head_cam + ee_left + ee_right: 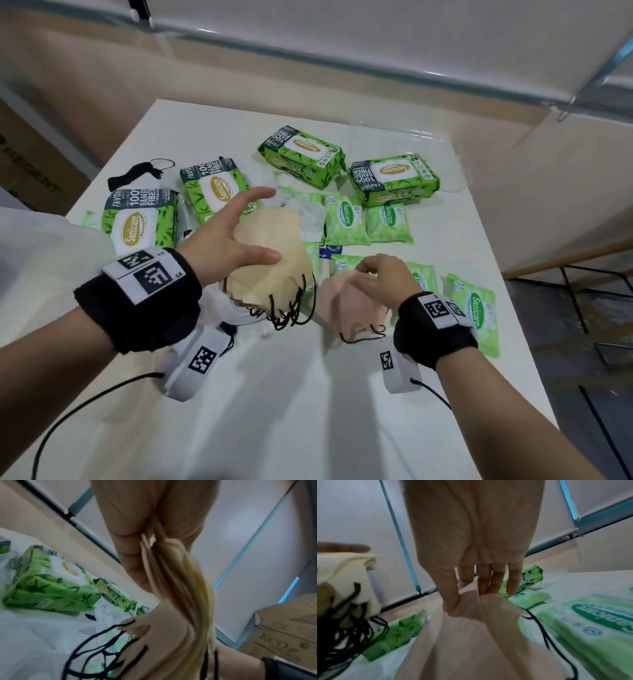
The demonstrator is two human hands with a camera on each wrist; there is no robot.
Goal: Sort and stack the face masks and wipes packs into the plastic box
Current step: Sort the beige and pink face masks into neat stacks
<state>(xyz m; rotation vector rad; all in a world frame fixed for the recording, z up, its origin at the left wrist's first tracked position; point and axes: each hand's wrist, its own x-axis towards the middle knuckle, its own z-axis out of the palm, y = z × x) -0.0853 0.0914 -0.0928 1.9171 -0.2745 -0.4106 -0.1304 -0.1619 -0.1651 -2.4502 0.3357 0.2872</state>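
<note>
With the left hand [222, 236] loosely clasping the mask stack [270, 267] and the right hand [380, 277] pinching a pink mask [346, 308], dangling ear loops [291, 308] could snag and spill the stack.

Counter [308, 394] layout: four big wipes packs [301, 156] along the far side, two left, two right. Small wipes packs [346, 219] sit nearer, centre to right. Mask stack [270, 253] in my left hand [219, 243], above the counter's middle. Single mask [346, 308] just right of it, under my right hand [383, 277]. Clear box [428, 137] at the far right edge, behind the big packs.
</note>
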